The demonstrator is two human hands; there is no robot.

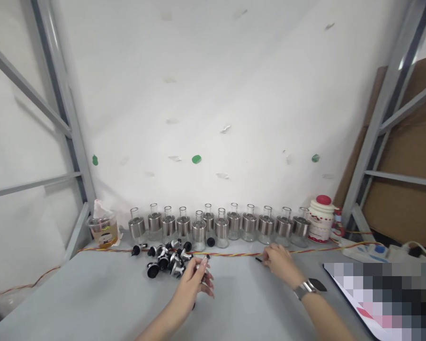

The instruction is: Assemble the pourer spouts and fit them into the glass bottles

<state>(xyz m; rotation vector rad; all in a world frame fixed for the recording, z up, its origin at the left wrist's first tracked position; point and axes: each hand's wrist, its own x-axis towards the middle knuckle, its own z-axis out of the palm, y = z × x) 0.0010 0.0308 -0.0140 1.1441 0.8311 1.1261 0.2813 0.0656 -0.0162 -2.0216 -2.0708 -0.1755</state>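
Note:
My left hand (198, 278) is closed around a silver-and-black pour spout, mostly hidden by the fingers; a dark tip shows above the thumb. To its left lies a loose pile of pour spouts (165, 260), silver with black stoppers. My right hand (279, 263) is low over the table, fingers pinched on a thin, short black piece (258, 259) that sticks out to the left. Behind both hands stands a row of several glass bottles (222, 228) with steel sleeves and open necks. One black round stopper (210, 242) sits in front of the row.
A twisted red-yellow wire (234, 254) runs across the grey table (92, 293). At the back left is a plastic cup (104, 231); at the right, a white jar with a red lid (320, 220), a power strip (362, 254) and a pixelated screen (394, 303). Metal posts frame both sides.

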